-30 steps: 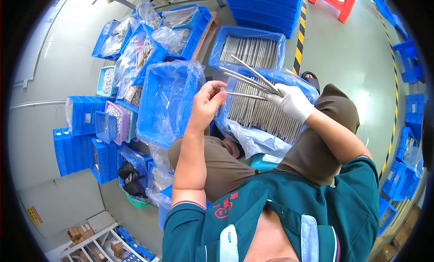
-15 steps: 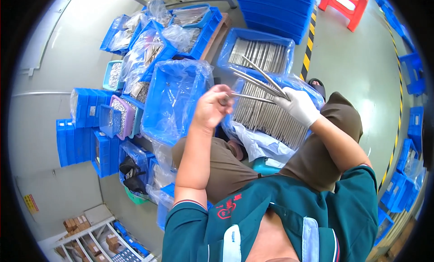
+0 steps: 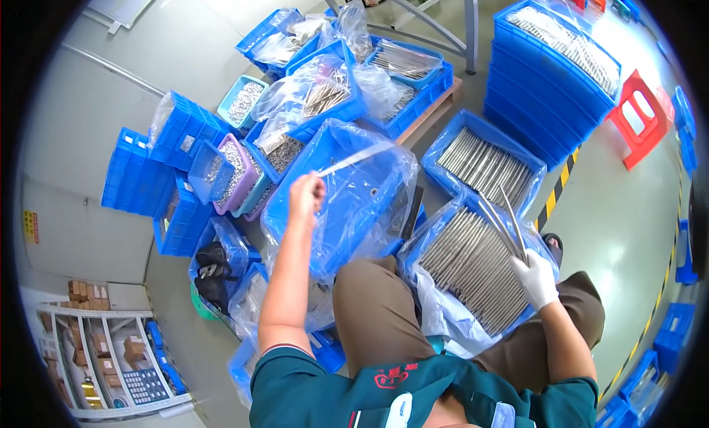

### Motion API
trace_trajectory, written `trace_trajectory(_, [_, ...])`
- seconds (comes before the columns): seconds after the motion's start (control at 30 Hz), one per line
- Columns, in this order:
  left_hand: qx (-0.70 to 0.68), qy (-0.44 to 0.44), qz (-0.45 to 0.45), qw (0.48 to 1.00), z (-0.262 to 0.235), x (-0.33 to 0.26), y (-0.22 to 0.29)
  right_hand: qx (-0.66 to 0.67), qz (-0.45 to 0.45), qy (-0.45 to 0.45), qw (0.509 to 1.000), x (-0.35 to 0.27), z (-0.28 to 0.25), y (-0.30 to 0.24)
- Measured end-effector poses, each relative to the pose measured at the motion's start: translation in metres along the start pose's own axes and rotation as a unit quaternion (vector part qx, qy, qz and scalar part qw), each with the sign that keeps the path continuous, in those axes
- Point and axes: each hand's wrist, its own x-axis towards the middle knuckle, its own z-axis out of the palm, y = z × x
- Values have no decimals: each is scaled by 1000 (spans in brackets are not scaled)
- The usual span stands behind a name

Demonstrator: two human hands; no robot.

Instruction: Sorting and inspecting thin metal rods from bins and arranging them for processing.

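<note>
My bare left hand (image 3: 306,197) is closed on one end of a thin metal rod (image 3: 356,159), blurred by motion. The rod slants up and right over a blue bin (image 3: 325,232) lined with clear plastic. My right hand (image 3: 536,280), in a white glove, grips a few grey metal rods (image 3: 509,232) that fan out away from me. Below these lies a dense layer of similar rods (image 3: 469,269) in a plastic-lined blue bin. Beyond it, another blue bin (image 3: 439,178) holds more rods in rows.
A tall stack of blue crates (image 3: 528,88) stands at the far right, beside a red stool (image 3: 639,121). Small trays of metal parts (image 3: 235,173) and more bagged bins crowd the left. A grey metal frame (image 3: 470,29) rises at the back.
My left hand has moved left, away from the right hand, carrying one rod over the lined bin. My right hand still holds the other rods. The view has shifted too.
</note>
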Motion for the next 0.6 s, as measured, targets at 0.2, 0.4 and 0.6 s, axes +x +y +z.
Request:
trace_trajectory(0.2, [-15,221,35,975,-28,156,-27,22,45,-46,998,14,16,5])
trace_trajectory(0.4, [-147,137,-89,976,12,257,-13,16,136,-71,988,33,21,2])
trace_trajectory(0.6, [-347,75,-79,931,32,284,-4,54,170,-73,981,33,21,5])
